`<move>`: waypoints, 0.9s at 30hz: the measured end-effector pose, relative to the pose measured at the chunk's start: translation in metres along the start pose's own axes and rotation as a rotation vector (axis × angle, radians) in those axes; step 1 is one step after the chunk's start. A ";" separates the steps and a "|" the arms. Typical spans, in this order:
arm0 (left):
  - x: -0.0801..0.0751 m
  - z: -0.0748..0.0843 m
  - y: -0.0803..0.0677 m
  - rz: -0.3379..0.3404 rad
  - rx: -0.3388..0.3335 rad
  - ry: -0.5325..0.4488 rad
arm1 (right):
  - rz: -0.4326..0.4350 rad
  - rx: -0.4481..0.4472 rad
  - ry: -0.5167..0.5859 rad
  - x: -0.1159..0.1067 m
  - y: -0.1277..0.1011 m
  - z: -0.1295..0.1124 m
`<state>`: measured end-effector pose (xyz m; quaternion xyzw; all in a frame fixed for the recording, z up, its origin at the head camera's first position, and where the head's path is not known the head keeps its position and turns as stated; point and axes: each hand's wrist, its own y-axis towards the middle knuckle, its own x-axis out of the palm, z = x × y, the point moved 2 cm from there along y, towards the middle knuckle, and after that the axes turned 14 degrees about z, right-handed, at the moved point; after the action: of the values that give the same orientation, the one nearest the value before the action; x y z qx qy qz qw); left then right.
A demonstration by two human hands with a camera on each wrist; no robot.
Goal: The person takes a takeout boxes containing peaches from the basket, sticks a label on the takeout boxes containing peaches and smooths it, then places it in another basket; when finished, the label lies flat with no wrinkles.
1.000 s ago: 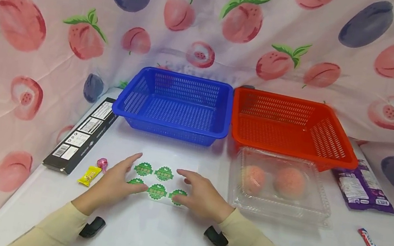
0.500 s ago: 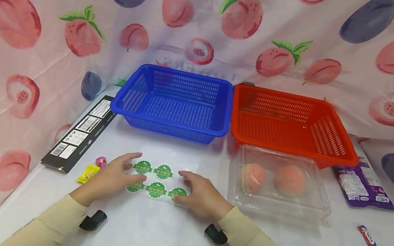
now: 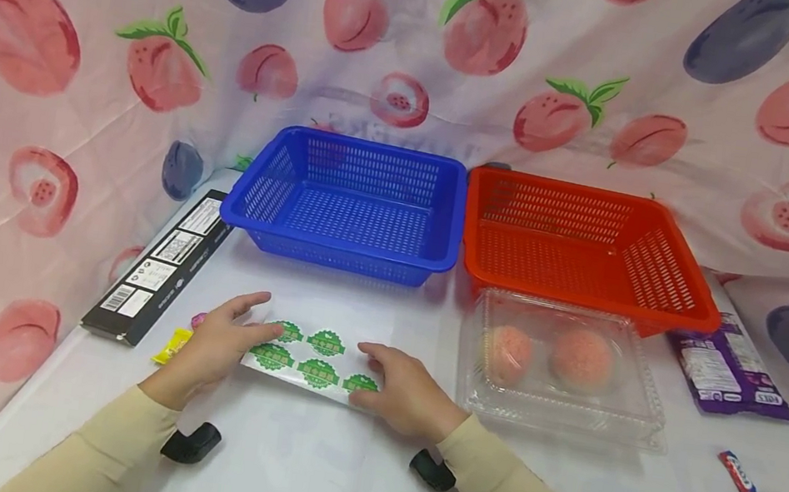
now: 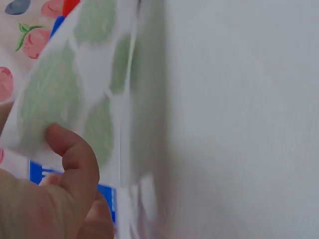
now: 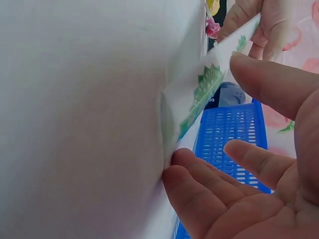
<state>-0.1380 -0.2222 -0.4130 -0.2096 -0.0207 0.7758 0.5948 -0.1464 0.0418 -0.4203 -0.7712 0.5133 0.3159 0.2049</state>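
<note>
A white sticker sheet (image 3: 318, 357) with several round green stickers lies near the table's front, between my hands. My left hand (image 3: 230, 336) pinches its left end and holds that end raised off the table. In the left wrist view the thumb (image 4: 75, 154) sits under the lifted sheet (image 4: 65, 89). My right hand (image 3: 393, 389) rests on the sheet's right end with relaxed fingers. In the right wrist view its fingertips (image 5: 184, 164) touch the sheet's edge (image 5: 209, 84) at the table and the thumb lies against the upper side.
A blue basket (image 3: 341, 249) and a red basket (image 3: 472, 223) stand side by side behind the sheet. A clear clamshell box (image 3: 567, 421) with two peaches sits right of my hands. At the left are a black box (image 3: 160, 268) and yellow candy (image 3: 172, 345); a purple packet (image 3: 721, 368) and small sweets (image 3: 737, 472) are at the right.
My left hand has taken hold of the sheet's left end and lifted it, tilting the sheet. The right hand has stayed on the right end.
</note>
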 end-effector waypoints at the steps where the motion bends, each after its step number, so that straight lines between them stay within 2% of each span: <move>1: 0.002 0.000 0.000 0.004 -0.018 -0.051 | 0.004 -0.002 0.002 0.000 0.000 0.000; 4: 0.006 0.000 -0.002 0.034 -0.047 -0.138 | 0.012 0.002 0.007 0.000 -0.001 0.001; 8: 0.006 0.000 -0.003 0.066 -0.057 -0.129 | 0.020 0.003 0.007 0.000 0.000 0.002; 10: 0.005 0.000 -0.002 0.051 -0.056 -0.105 | 0.021 -0.003 0.008 0.000 0.000 0.001; 14: 0.005 0.001 0.000 -0.031 -0.019 -0.041 | 0.021 -0.007 0.013 0.000 0.000 0.000; 19: 0.007 0.005 0.002 -0.206 0.090 0.071 | 0.032 -0.009 0.010 -0.002 0.000 -0.002; 21: 0.009 0.006 0.002 -0.247 0.122 0.094 | 0.045 -0.011 0.009 -0.006 0.000 -0.004; 27: 0.011 0.009 -0.002 -0.256 0.184 0.110 | 0.131 -0.036 0.016 -0.019 0.003 -0.014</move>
<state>-0.1418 -0.2097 -0.4071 -0.1921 0.0563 0.6798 0.7056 -0.1500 0.0440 -0.3968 -0.7420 0.5584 0.3318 0.1660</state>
